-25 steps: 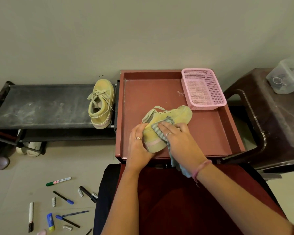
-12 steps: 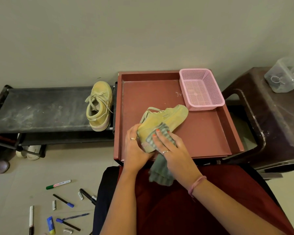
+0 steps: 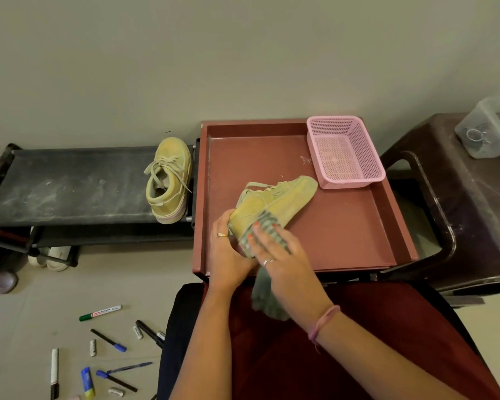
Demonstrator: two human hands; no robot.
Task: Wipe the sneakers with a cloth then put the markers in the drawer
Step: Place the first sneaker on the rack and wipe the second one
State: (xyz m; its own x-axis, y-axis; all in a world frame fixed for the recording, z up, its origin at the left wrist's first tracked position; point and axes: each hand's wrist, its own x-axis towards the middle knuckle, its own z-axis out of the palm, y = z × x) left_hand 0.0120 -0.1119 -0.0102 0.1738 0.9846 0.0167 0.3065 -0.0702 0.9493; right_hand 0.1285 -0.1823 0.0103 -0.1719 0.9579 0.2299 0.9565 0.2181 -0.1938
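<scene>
A yellow sneaker (image 3: pixel 283 197) lies on its side in the open red drawer (image 3: pixel 344 226). My left hand (image 3: pixel 228 255) grips its heel end. My right hand (image 3: pixel 283 258) presses a grey striped cloth (image 3: pixel 264 226) against the sneaker's side with straight fingers; the cloth's loose end (image 3: pixel 267 298) hangs over my lap. The second yellow sneaker (image 3: pixel 169 180) stands upright on the black rack (image 3: pixel 70 186) to the left. Several markers lie scattered on the floor at bottom left, among them a green-capped white marker (image 3: pixel 100 312) and a blue-capped marker (image 3: pixel 109 340).
A pink mesh basket (image 3: pixel 345 151) sits in the drawer's back right corner. A dark brown plastic stool (image 3: pixel 468 203) with a clear box (image 3: pixel 491 125) stands to the right. White sandals (image 3: pixel 51 255) lie under the rack. Loose marker caps lie among the markers.
My right hand slid the cloth along the sneaker toward its heel end, nearer to me. The sneaker tilted up a little in my left hand's grip.
</scene>
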